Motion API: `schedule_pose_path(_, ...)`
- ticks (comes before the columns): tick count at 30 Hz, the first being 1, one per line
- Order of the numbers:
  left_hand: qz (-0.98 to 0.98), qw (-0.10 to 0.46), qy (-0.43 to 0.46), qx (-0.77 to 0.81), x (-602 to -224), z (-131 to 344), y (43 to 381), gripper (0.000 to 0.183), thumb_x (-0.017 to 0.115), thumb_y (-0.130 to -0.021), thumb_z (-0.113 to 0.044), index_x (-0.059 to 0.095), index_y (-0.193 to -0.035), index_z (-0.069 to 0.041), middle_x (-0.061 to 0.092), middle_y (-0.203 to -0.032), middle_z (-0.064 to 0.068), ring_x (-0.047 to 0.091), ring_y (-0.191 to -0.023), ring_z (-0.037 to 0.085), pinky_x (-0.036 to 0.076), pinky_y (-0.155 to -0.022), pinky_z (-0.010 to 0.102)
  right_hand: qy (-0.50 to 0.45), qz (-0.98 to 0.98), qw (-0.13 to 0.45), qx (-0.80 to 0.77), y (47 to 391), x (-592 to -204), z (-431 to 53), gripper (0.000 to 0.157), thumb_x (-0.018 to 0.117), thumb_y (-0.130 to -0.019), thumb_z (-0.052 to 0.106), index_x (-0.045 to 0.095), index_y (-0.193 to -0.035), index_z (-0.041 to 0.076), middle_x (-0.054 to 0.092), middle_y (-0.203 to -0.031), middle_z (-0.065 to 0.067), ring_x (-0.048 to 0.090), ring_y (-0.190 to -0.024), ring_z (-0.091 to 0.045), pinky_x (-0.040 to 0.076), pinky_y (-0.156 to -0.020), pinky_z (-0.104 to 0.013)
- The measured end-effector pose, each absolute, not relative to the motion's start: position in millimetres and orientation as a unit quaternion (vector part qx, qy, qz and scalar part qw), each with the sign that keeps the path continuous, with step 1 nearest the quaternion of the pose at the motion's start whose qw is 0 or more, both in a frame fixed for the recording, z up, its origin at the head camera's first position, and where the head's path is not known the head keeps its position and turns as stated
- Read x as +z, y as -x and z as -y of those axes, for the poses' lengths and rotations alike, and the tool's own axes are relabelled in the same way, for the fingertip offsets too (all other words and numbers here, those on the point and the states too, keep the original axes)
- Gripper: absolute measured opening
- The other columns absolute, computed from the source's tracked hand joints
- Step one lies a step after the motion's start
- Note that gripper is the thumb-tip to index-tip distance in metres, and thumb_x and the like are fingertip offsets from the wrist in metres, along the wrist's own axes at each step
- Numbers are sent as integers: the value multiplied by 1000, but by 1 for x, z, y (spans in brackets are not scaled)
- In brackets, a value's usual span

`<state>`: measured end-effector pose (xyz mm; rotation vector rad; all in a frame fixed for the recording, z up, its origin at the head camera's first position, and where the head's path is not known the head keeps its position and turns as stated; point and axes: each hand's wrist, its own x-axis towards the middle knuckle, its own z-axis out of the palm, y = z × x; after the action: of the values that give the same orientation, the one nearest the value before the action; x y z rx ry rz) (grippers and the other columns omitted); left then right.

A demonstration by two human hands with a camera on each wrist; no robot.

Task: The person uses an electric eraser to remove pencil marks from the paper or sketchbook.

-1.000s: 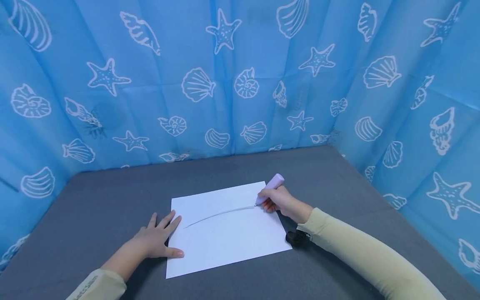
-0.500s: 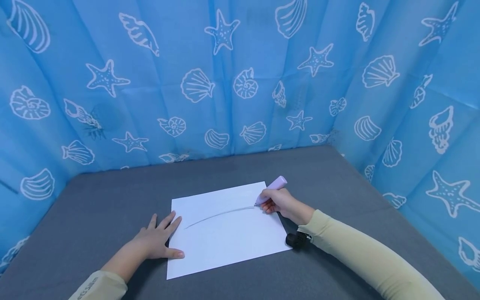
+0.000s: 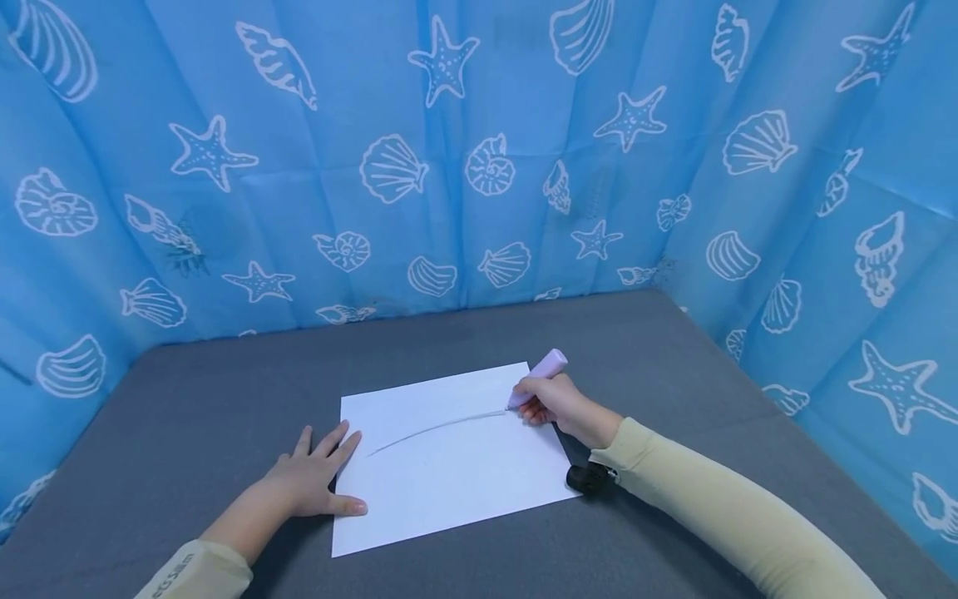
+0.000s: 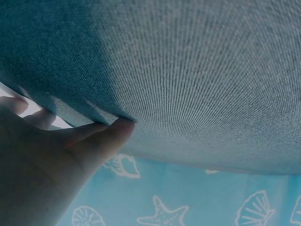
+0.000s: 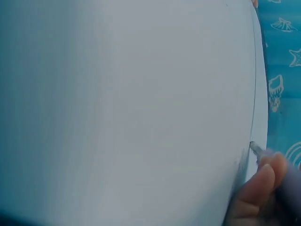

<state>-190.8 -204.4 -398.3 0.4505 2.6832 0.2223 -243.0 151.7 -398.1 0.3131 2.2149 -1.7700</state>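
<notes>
A white sheet of paper (image 3: 449,482) lies on the grey table, with one thin, gently curved dark line (image 3: 437,427) across its upper half. My right hand (image 3: 560,403) grips a thick lilac pen (image 3: 551,363) whose narrow tip meets the paper by the line's right end. In the right wrist view the fingers (image 5: 264,181) pinch the pen (image 5: 291,193) close behind its tip. With fingers spread, my left hand (image 3: 303,482) rests across the paper's left edge, thumb and fingertips on the sheet. The left wrist view shows its fingers (image 4: 106,141) against the grey cloth.
Grey cloth (image 3: 247,391) covers the tabletop around the paper. A blue curtain (image 3: 464,200) with white shells and starfish hangs along the back and sides. A black wrist camera (image 3: 587,478) sits under the right wrist, over the paper's lower right corner.
The pen's upper end has tipped slightly right and then back, its tip staying near the line's right end. The drawn line looks the same, and the left hand has stayed in place.
</notes>
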Motion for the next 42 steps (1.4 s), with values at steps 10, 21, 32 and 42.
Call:
schedule_pose_path(10, -962, 204, -163, 82, -401, 206, 192, 111, 71, -71, -70, 29, -152, -7, 16, -158, 21, 6, -134, 65, 22, -93, 79, -109, -775, 145, -605, 245, -397, -151, 29, 63, -90, 16, 55, -105, -7, 57, -67, -9, 53, -52, -14, 46, -52, -23)
schedule_pose_path(21, -962, 203, -165, 84, -399, 206, 191, 111, 71, -71, -69, 29, -152, -7, 16, -158, 21, 6, -134, 65, 21, -94, 79, -113, -728, 150, -659, 245, -396, -150, 31, 58, -92, 14, 55, -111, -10, 62, -74, -12, 59, -59, -16, 53, -58, -25)
schedule_pose_path(32, -964, 192, -167, 81, -397, 203, 188, 109, 72, -71, -68, 31, -151, -6, 18, -157, 21, 8, -134, 65, 24, -94, 78, -120, -753, 139, -632, 245, -400, -150, 25, 60, -89, 12, 55, -104, -7, 55, -67, -8, 51, -54, -14, 43, -53, -23)
schedule_pose_path(42, -961, 207, -163, 85, -399, 206, 191, 110, 71, -71, -68, 29, -152, -7, 15, -158, 22, 5, -134, 65, 21, -93, 79, -109, -764, 156, -616, 246, -396, -148, 24, 63, -88, 14, 56, -100, -6, 55, -64, -8, 51, -51, -13, 45, -51, -22)
